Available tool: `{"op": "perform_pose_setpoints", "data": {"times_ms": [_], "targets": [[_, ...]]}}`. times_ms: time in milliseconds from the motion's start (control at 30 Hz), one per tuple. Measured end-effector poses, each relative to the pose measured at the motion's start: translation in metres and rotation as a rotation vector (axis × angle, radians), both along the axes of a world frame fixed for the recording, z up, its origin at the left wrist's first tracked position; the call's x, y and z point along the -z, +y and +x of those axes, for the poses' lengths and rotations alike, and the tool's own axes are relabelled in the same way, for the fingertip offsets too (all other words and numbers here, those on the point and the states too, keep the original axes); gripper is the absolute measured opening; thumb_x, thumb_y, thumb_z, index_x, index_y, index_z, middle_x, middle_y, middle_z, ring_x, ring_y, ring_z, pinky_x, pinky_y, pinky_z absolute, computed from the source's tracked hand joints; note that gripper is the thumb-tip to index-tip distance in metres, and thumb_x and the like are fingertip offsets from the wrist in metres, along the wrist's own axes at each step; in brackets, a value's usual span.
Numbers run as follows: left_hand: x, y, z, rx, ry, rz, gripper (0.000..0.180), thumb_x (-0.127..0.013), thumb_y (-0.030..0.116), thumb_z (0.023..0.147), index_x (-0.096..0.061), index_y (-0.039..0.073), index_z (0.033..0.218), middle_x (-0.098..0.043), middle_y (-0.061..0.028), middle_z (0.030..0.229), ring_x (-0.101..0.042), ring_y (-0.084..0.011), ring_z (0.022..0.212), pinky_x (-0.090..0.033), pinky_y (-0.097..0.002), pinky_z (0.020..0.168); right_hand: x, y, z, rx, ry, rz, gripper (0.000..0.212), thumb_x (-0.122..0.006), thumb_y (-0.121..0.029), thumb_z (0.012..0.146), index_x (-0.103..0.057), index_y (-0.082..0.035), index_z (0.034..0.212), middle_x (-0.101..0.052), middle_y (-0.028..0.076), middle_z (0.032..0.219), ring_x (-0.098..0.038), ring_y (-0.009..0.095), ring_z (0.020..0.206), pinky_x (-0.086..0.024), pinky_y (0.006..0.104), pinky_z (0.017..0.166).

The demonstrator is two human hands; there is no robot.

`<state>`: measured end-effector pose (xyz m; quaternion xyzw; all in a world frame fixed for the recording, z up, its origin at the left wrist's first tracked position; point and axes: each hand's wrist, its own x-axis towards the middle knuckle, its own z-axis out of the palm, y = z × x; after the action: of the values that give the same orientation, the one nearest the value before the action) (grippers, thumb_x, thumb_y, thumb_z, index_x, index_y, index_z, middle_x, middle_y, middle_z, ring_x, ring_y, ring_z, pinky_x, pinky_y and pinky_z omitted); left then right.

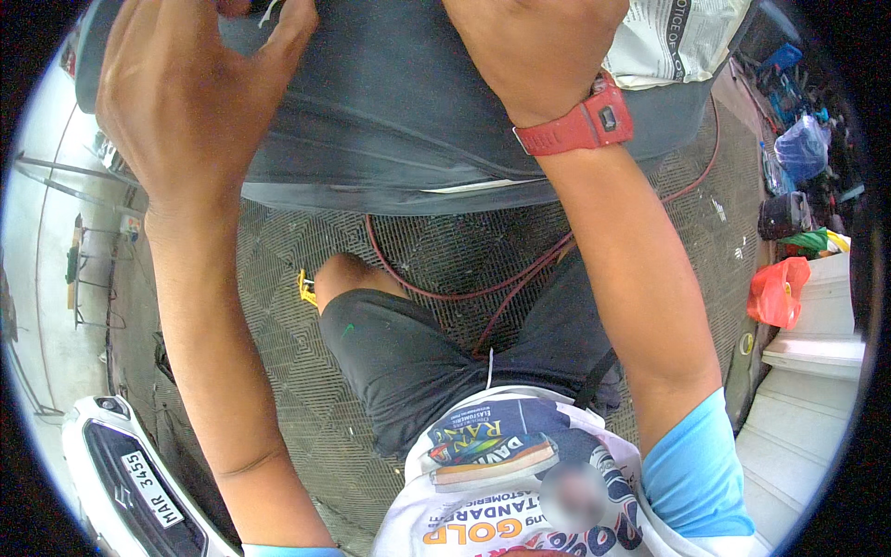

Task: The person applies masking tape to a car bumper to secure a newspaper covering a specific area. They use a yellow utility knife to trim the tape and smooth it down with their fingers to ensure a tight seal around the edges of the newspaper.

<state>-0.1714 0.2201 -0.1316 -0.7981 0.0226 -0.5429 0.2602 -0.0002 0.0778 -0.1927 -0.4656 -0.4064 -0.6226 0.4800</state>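
A dark grey, smooth curved panel (399,121), possibly a car bumper, spans the top of the view. My left hand (190,102) is over its left part, with thumb and fingers curled toward each other. A thin white strip (270,13) shows beside the thumb; the fingertips are cut off by the upper edge, so what they hold is unclear. My right hand (543,56) is over the panel's right part, a red watch (594,121) on the wrist. Its fingers lie outside the picture. Printed paper sheeting (664,51) covers the panel right of that hand.
A red hose (464,295) loops over the dark ribbed floor mat (288,269) between my legs and the panel. At lower left stands a white car (139,473). Along the right are an orange plastic bag (778,292), a black case (784,215) and assorted clutter.
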Motion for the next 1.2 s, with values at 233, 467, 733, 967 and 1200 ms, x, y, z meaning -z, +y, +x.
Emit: {"op": "perform_pose_setpoints", "data": {"times_ms": [233,467,733,967,1200], "targets": [[-0.008,-0.020,0.032,0.134,-0.090,0.216,0.055,-0.091,-0.002,0.064,-0.069,0.010,0.113,-0.066,-0.0066,0.097,-0.066,-0.0287,0.092,-0.052,-0.0440,0.087,-0.001,-0.001,-0.004,0.029,0.025,0.003,0.016,-0.085,-0.003,0.079,-0.070,-0.008,0.081,-0.069,0.012,0.080,-0.066,0.036,0.082,-0.053,0.0469,0.073],[-0.008,-0.007,0.051,0.408,0.031,0.024,0.052,-0.089,-0.006,0.067,-0.072,0.006,0.115,-0.075,-0.0104,0.102,-0.075,-0.0266,0.093,-0.060,-0.0380,0.083,0.005,-0.004,-0.009,-0.086,0.110,0.055,0.015,-0.084,-0.003,0.082,-0.071,-0.008,0.087,-0.069,0.011,0.079,-0.067,0.037,0.083,-0.053,0.0480,0.073],[-0.006,-0.011,0.049,0.358,0.000,0.115,0.055,-0.089,-0.010,0.067,-0.073,0.001,0.117,-0.076,-0.0127,0.103,-0.076,-0.0255,0.091,-0.061,-0.0352,0.080,0.007,-0.011,-0.015,-0.071,0.226,-0.031,0.015,-0.082,-0.003,0.081,-0.068,-0.007,0.085,-0.067,0.012,0.079,-0.066,0.037,0.084,-0.053,0.0491,0.073],[-0.006,-0.018,0.050,0.317,-0.028,0.140,0.058,-0.088,-0.009,0.065,-0.072,0.004,0.119,-0.073,-0.0109,0.099,-0.072,-0.0263,0.089,-0.059,-0.0375,0.082,0.001,-0.001,-0.014,0.012,0.237,-0.020,0.016,-0.081,-0.005,0.081,-0.066,-0.008,0.083,-0.064,0.013,0.078,-0.065,0.037,0.084,-0.052,0.0502,0.074],[-0.010,-0.021,0.057,0.345,-0.036,0.183,0.060,-0.090,-0.007,0.063,-0.072,0.006,0.119,-0.070,-0.0094,0.095,-0.070,-0.0267,0.087,-0.057,-0.0393,0.081,0.001,0.004,-0.012,-0.014,0.209,0.027,0.016,-0.082,-0.005,0.080,-0.066,-0.008,0.083,-0.065,0.013,0.078,-0.065,0.038,0.084,-0.052,0.0500,0.074]]}}
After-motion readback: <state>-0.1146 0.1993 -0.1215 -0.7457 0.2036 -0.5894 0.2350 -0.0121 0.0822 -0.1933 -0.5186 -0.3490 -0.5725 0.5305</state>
